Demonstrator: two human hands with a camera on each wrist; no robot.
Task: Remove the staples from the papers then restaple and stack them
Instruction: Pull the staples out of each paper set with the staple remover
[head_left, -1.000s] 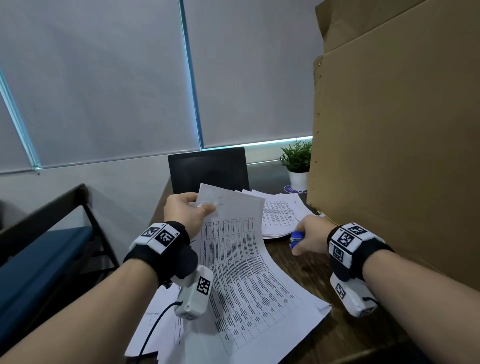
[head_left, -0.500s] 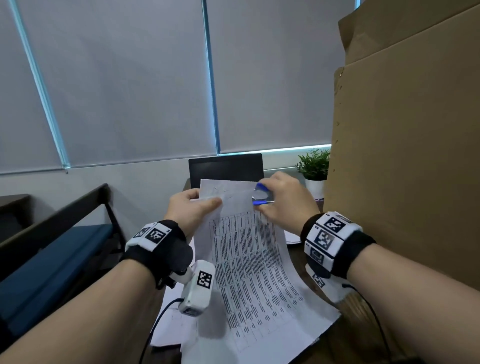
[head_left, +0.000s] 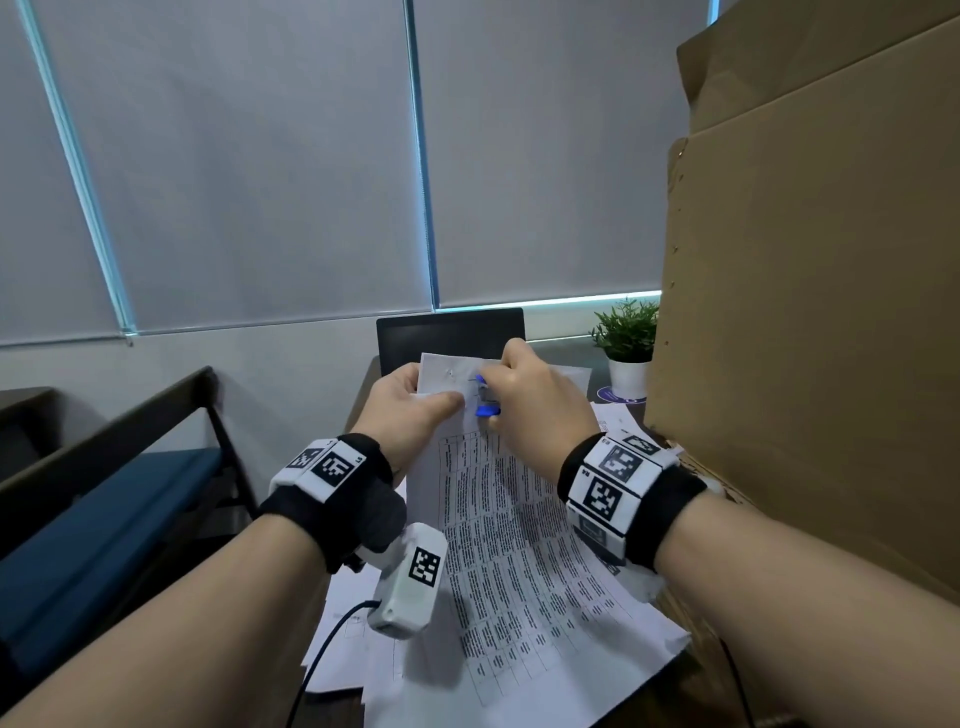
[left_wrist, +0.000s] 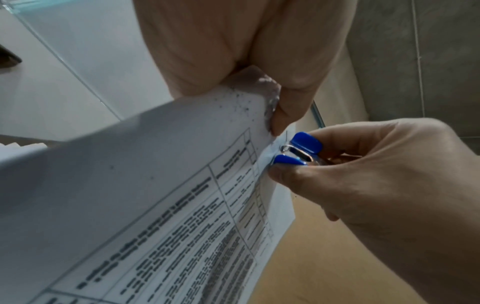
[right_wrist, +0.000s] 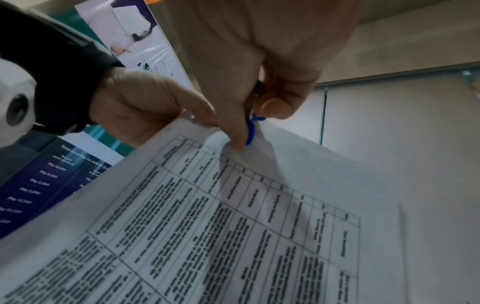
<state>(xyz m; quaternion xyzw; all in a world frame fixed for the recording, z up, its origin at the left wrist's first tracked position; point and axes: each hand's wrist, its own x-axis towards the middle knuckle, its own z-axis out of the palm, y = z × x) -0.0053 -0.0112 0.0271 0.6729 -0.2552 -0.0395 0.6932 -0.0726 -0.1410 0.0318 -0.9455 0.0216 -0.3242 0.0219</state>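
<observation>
1. A stapled set of white printed sheets with black tables (head_left: 498, 519) is held up above the dark wooden tabletop (head_left: 675, 691), its lower edge resting near the front edge of the tabletop.
2. The top left corner of the sheets is pinched by the left hand (head_left: 410, 415), with the thumb on the front and the fingers behind (seen well in the left wrist view (left_wrist: 233, 47)).
3. A small blue plastic staple remover with metal claws (left_wrist: 298, 150) is gripped by the right hand (head_left: 535, 410), the fingers and thumb being curled round it.
4. The claws are set against the top margin of the sheets, just beside the left thumb (left_wrist: 283, 115); the staple itself cannot be told.
5. More loose white papers (head_left: 618, 431) are lying flat toward the right edge of the tabletop, beside a big brown cardboard box (head_left: 810, 364).
6. A small green plant in a white pot (head_left: 626, 353) is standing at the far right corner.
</observation>
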